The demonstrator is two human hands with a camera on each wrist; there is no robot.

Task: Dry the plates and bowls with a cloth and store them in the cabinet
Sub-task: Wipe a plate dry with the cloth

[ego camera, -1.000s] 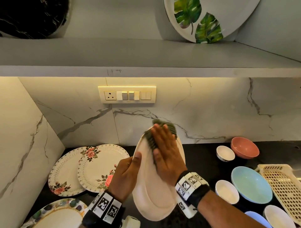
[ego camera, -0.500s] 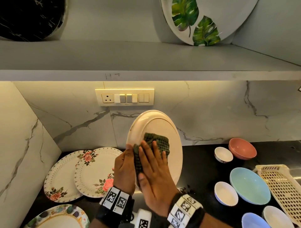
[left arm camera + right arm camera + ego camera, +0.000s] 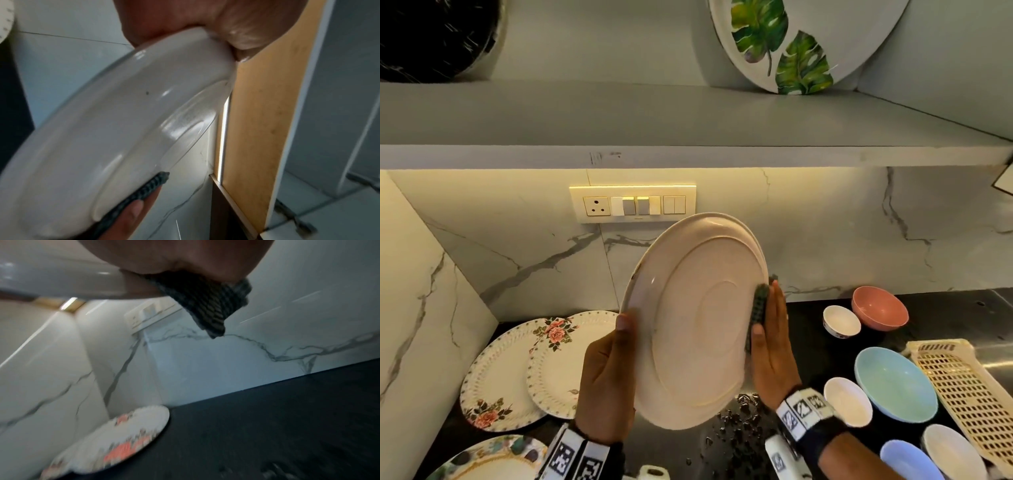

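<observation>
Above counter [image 3: 825, 346] | plate [image 3: 695, 322] flipped, underside showing | left hand [image 3: 607, 383] grips rim | right hand [image 3: 774, 346] flat, pressing cloth [image 3: 759, 301]

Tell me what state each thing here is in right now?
Plain plate: held upright, underside facing the camera.
Left hand: grips the plate's left rim.
Right hand: flat, presses the cloth on the right rim.
Floral plates: lying overlapped on the counter.
Leaf plate: leaning on the shelf.

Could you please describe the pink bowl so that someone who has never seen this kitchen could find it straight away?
Start at the black countertop below the marble wall, to the right of the plain white plate held up in the hands. The pink bowl sits farthest back, beside a small white bowl. It is the only pink dish; its neighbours are white or blue.
</observation>
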